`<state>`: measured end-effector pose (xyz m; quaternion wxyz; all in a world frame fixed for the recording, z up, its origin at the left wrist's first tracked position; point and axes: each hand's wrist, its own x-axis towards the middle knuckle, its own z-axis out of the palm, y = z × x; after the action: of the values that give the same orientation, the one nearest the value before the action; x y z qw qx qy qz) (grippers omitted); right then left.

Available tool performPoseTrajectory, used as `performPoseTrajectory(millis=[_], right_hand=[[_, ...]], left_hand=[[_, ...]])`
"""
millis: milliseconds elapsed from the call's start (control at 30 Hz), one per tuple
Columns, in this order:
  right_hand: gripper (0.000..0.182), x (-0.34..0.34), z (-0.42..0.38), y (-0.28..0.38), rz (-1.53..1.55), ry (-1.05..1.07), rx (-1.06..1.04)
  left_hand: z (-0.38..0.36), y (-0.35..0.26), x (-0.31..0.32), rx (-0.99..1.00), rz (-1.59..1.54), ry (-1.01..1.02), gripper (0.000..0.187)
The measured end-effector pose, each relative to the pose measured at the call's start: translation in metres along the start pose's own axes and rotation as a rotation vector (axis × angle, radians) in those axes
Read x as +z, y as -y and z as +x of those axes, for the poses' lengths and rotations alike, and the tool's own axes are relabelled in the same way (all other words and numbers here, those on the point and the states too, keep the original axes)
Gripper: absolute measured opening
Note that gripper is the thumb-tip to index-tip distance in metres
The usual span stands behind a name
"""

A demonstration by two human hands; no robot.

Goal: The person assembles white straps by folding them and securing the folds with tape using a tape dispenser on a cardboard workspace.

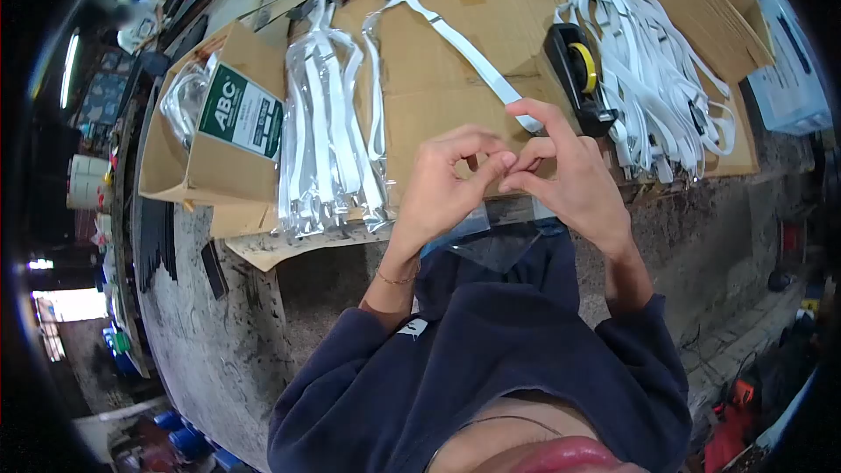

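My left hand [442, 188] and my right hand [574, 180] meet fingertip to fingertip over the front edge of a cardboard sheet [438, 70]. A long white strap [455, 35] runs diagonally across the cardboard, and its near end sits under my right hand's fingers. A clear plastic bag [495, 241] hangs just below both hands, over my dark blue sleeves, and my left hand's fingertips pinch at its top edge. What exactly lies between the fingertips is hidden.
Several bagged white straps [328, 140] lie to the left, beside an open cardboard box with a green ABC label [232, 114]. A black tape dispenser with yellow tape [578, 70] stands just beyond my right hand. A loose pile of white straps [657, 61] lies further right.
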<state>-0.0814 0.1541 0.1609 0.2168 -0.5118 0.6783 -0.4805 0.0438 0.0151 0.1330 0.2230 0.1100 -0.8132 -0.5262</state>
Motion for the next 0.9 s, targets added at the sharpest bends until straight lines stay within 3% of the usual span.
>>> performPoseTrajectory(millis=[100, 233, 300, 400, 633, 733, 833, 900], right_hand=[[0.055, -0.005, -0.007, -0.003, 0.156, -0.05, 0.136], [0.045, 0.016, -0.012, -0.043, 0.263, -0.069, 0.12], [0.037, 0.027, -0.016, -0.063, 0.53, -0.094, 0.253], [0.037, 0.03, -0.017, -0.07, 0.578, -0.106, 0.274], [0.041, 0.035, -0.013, -0.078, 0.416, -0.087, 0.289], [0.044, 0.041, -0.014, -0.08, 0.458, -0.094, 0.315], [0.049, 0.044, -0.015, -0.08, 0.47, -0.08, 0.408], [0.047, 0.044, -0.017, -0.086, 0.457, -0.094, 0.424]], left_hand=[[0.0, 0.008, 0.015, -0.009, -0.08, -0.077, 0.008], [-0.001, 0.011, 0.022, -0.106, -0.137, -0.168, 0.008], [-0.002, 0.007, 0.022, -0.191, -0.012, -0.126, 0.011], [-0.003, 0.026, 0.03, -0.223, -0.267, -0.181, 0.011], [0.001, 0.047, 0.027, -0.172, -0.114, -0.062, 0.015], [0.0, 0.046, 0.029, -0.289, -0.016, -0.077, 0.018], [-0.005, 0.054, 0.033, -0.449, -0.194, -0.144, 0.02], [-0.001, 0.054, 0.034, -0.324, -0.114, -0.242, 0.019]])
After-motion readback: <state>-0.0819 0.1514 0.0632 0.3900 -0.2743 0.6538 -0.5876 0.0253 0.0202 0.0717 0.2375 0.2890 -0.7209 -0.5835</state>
